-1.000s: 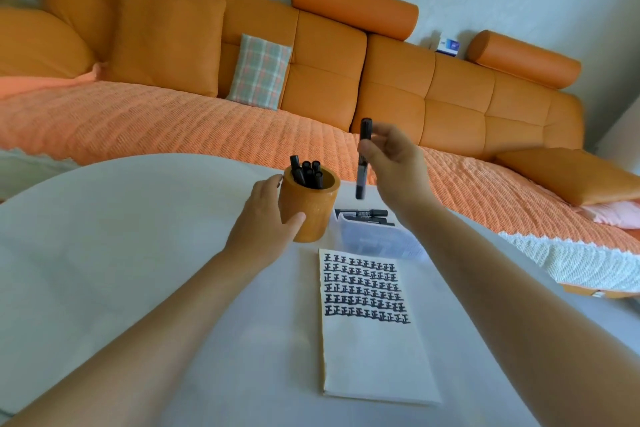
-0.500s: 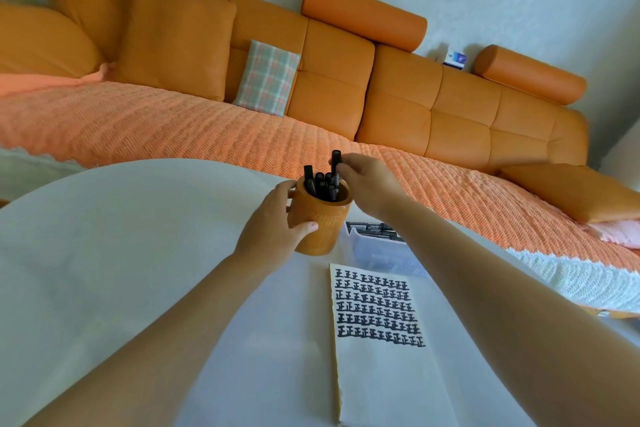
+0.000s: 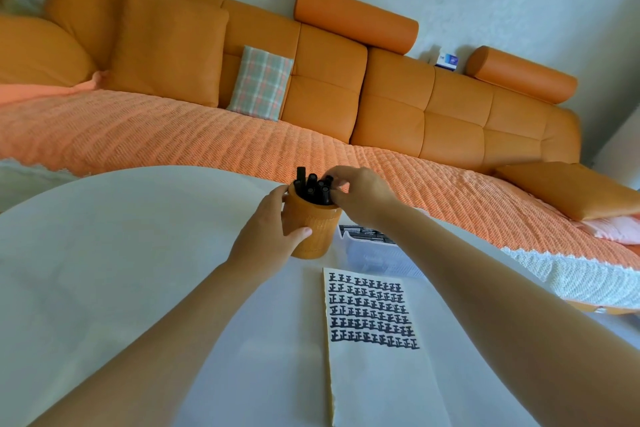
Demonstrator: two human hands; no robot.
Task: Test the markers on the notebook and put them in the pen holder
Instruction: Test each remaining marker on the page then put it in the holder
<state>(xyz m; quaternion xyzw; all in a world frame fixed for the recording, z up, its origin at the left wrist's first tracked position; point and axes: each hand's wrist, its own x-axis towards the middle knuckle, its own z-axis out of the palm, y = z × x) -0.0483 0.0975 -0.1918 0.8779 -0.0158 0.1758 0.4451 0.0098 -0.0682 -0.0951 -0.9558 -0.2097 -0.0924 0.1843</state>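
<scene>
left hand (image 3: 268, 229) clamped round the holder (image 3: 313, 229) at table (image 3: 104, 270) 12 o'clock, right hand (image 3: 360, 194) pinching markers (image 3: 313, 185) in it, notebook (image 3: 375, 340) at holder's 5 o'clock

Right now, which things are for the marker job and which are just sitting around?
For the job:
- pen holder, held by the left hand
- markers in it, right hand at their tops
- notebook
- clear box holding more markers

Just sitting around:
- orange sofa
- plaid cushion
- small blue and white box
</scene>
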